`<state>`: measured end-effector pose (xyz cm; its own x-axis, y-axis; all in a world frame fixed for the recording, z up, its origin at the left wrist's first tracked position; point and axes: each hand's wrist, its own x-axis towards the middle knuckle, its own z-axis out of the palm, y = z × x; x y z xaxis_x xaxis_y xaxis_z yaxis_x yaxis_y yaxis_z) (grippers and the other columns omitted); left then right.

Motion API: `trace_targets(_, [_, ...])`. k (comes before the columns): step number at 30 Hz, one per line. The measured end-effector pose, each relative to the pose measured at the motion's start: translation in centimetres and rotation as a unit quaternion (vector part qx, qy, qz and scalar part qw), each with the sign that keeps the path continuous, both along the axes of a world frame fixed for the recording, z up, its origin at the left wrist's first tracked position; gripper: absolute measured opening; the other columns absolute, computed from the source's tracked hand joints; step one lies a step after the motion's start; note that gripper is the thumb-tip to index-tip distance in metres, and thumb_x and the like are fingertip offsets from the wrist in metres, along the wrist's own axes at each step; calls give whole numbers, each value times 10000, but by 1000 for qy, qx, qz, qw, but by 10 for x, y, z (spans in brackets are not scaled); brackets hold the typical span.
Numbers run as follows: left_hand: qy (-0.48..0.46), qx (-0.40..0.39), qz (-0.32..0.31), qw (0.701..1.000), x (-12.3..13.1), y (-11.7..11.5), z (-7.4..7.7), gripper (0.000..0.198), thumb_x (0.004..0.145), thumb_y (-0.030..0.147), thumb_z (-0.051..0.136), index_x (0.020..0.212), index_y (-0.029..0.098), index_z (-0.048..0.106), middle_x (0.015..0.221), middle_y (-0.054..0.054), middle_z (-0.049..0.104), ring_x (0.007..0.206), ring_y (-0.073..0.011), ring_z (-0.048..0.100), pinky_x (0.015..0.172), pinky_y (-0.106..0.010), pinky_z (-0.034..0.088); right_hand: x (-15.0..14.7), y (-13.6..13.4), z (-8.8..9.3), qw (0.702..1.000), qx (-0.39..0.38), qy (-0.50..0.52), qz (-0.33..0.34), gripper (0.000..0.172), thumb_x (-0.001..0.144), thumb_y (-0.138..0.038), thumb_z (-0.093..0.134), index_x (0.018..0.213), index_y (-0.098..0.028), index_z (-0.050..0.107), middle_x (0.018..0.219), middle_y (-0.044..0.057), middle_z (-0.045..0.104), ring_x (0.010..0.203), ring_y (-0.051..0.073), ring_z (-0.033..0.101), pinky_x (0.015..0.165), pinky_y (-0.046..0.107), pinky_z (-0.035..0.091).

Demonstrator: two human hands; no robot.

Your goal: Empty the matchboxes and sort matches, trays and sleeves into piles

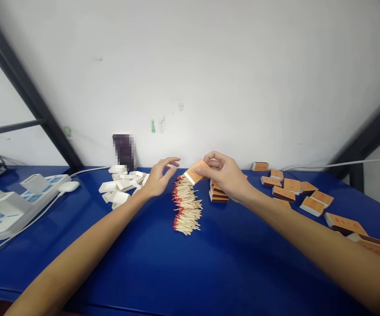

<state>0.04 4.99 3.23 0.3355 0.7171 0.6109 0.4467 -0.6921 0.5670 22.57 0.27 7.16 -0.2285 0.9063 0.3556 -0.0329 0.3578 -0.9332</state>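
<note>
In the head view, my right hand [221, 173] pinches an orange matchbox [197, 171] between thumb and fingers. The matchbox is tilted above the far end of a long row of red-tipped matches [188, 206], with its white end toward them. My left hand [159, 176] hovers left of the matches, fingers apart and holding nothing. Just beyond its wrist lies a pile of white matchbox trays [120, 186]. Partly hidden behind my right hand is a stack of matchboxes [218, 194].
Several orange matchboxes [284, 193] lie scattered at the right of the blue table [176, 272]. A white power strip [28, 206] with plugs and cables occupies the left. A dark pixelated object [124, 151] leans against the white wall [209, 79].
</note>
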Motion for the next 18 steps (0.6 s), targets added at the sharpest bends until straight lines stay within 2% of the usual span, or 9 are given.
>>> trace_targets(3, [-3,28,-37,999,-3,-26,6,460,938,408,535,1347,201,510,1119,-73,670,1037,-213,619,927,-354,489,-13,12,-7,990,-87,109,20,326,677,-340,828,740,-208,537,845,24,709,857,185,685,846,369,559])
trace_targets(7, [22,69,-8,997,-2,-48,6,527,883,310,617,1378,231,457,1068,-58,668,978,-193,625,858,-333,503,-21,13,-13,978,-152,140,30,183,747,-290,765,762,-199,606,934,69,724,981,210,678,933,374,559])
trace_targets(10, [33,114,7,993,0,-50,2,563,865,278,646,1389,241,446,1168,-81,639,1020,-200,612,824,-324,518,-25,8,-15,968,-199,147,35,98,802,-264,707,827,-180,665,997,92,735,1029,218,675,913,346,578])
trace_targets(14, [36,165,2,986,4,-47,0,517,910,248,614,1398,235,445,1247,-101,609,999,-185,611,830,-328,522,-29,4,-15,951,-255,171,47,81,828,-225,673,875,-164,696,983,76,739,912,164,697,830,260,605])
trace_targets(18, [26,182,5,983,7,-48,3,315,951,219,556,1265,211,582,1122,-77,680,932,-166,631,832,-324,519,-31,1,-13,935,-295,192,41,37,815,-197,679,812,-175,650,834,47,719,722,124,685,701,206,615])
